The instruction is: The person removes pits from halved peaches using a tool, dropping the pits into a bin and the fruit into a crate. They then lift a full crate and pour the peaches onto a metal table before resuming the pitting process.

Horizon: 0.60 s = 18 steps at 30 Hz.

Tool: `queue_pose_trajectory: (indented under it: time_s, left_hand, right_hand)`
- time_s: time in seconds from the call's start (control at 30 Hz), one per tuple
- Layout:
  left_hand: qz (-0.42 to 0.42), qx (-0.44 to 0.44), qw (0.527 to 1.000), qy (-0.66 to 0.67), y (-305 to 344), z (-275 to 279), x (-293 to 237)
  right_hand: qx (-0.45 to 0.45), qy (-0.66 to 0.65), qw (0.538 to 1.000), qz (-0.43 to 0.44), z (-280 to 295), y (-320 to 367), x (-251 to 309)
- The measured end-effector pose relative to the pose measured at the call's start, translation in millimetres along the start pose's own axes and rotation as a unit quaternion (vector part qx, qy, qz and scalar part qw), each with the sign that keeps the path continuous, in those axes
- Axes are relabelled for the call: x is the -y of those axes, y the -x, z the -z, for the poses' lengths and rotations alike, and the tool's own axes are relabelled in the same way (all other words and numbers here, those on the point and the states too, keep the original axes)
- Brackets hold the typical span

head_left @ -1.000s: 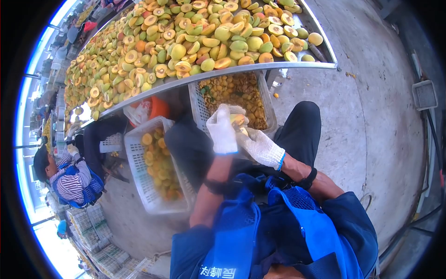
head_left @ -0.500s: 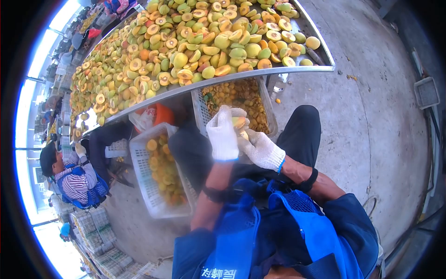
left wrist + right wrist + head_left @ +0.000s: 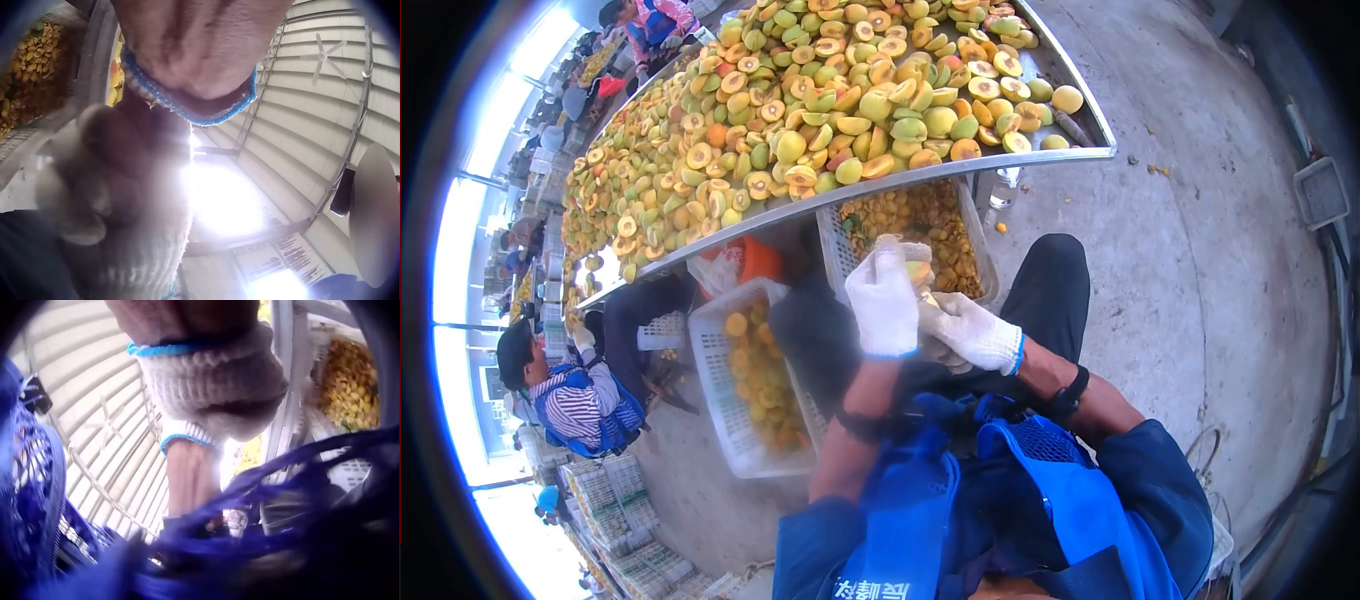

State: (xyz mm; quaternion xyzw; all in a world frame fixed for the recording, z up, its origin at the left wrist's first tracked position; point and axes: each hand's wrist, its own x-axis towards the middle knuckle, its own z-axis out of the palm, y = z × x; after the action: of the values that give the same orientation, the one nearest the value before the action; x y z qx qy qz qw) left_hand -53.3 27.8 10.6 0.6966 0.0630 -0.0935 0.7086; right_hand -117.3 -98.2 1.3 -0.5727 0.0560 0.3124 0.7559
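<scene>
My left hand (image 3: pixel 883 302), in a white knit glove with blue cuff, grips a yellow-green stone fruit half (image 3: pixel 917 271) between fingers and thumb. Close against it on the right, my gloved right hand (image 3: pixel 973 332) has its fingers curled toward the fruit's lower end; I cannot tell what it holds. In the right wrist view the right glove (image 3: pixel 212 384) covers the work. Both hands are above my lap, in front of a crate of pits and scraps (image 3: pixel 983 245). Cut halves (image 3: pixel 800 175) with stones showing are heaped on the metal-edged table (image 3: pixel 1040 157).
A white crate (image 3: pixel 712 385) of yellow fruit stands beside my left knee, an orange bucket (image 3: pixel 762 262) behind it. Another person in a striped top (image 3: pixel 575 410) sits at far left. A clear bottle (image 3: pixel 1004 188) stands under the table's right corner.
The head view has shifted, so the table and crates appear farther right and lower. Both hands stay together at the fruit half, with only a slight shift of the right hand.
</scene>
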Motion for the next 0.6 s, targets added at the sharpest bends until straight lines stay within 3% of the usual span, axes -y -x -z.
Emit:
queue_pose_trajectory:
  time_s: [0.03, 0.1, 0.2, 0.27, 0.4, 0.47, 0.6]
  left_hand:
    - [-0.002, 0.0, 1.0, -0.002, -0.8, 2.5, -0.7]
    - [-0.006, 0.108, 0.991, 0.079, -0.5, 7.4, -3.2]
    - [-0.064, 0.143, 0.977, 0.141, 6.3, -0.8, -10.3]
    - [-0.08, 0.132, 0.974, 0.164, 0.4, -3.7, 0.6]
    - [-0.032, 0.136, 0.983, 0.118, -4.1, 0.6, 0.3]
    - [-0.006, 0.119, 0.988, 0.101, -1.0, -2.2, -3.6]
    - [-0.075, 0.092, 0.992, 0.05, 2.1, -6.5, -7.4]
  right_hand:
    - [0.013, -0.009, 1.0, -0.021, 0.8, 3.7, 4.7]
    - [0.022, -0.011, 1.0, -0.018, 6.4, 7.2, 1.8]
    - [0.005, 0.045, 0.999, -0.005, 8.3, 5.6, 6.4]
    - [-0.046, 0.079, 0.993, 0.071, 6.0, 1.3, -0.1]
    - [-0.069, 0.129, 0.986, 0.074, 6.9, 4.4, 5.7]
    - [-0.021, 0.109, 0.993, -0.037, 6.6, 19.7, 33.9]
    - [0.003, 0.093, 0.994, -0.059, 10.5, 13.9, 25.6]
